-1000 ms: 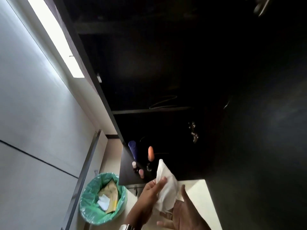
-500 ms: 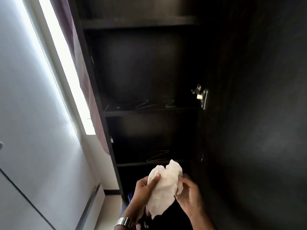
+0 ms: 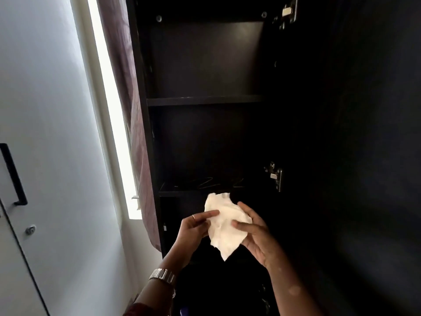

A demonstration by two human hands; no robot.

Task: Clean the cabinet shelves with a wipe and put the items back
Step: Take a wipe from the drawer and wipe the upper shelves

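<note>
Cabinet (image 3: 205, 137) carcass, dark and tall, fills the view from the centre up to 12 o'clock, and its interior is too dim to make out in detail. Its open door (image 3: 353, 156) is a black panel taking up the whole 3 o'clock side. A pale wall (image 3: 57, 110) spreads across 9 to 10 o'clock, and a white door (image 3: 13, 258) with a black bar handle (image 3: 13, 176) sits at 8 o'clock against the frame edge. A maroon curtain (image 3: 134, 133) hangs down the cabinet's left side, with a bright light strip (image 3: 109, 110) just beside it toward 10 o'clock.

Two shelves cross the cabinet. The upper shelf (image 3: 205, 100) lies at 12 o'clock from centre. The lower shelf (image 3: 182, 193) lies just below centre, and faint scuff marks (image 3: 209, 183) show on it.

Both hands are raised at 6 o'clock in front of the lower shelf's edge. The left hand (image 3: 193, 229) pinches the left edge of the wipe (image 3: 224, 226). The right hand (image 3: 257, 238) cups its right side from behind, with the thumb laid across the front. The wipe is white and crumpled. It is held between the two hands in the air and is clear of the shelf.

A metal wristwatch (image 3: 163, 275) circles the left wrist at 7 o'clock. One steel hinge (image 3: 275, 176) sits on the door edge at 4 o'clock, and another hinge (image 3: 288, 12) at 1 o'clock. A thin ring (image 3: 193, 216) shows on a left finger.
</note>
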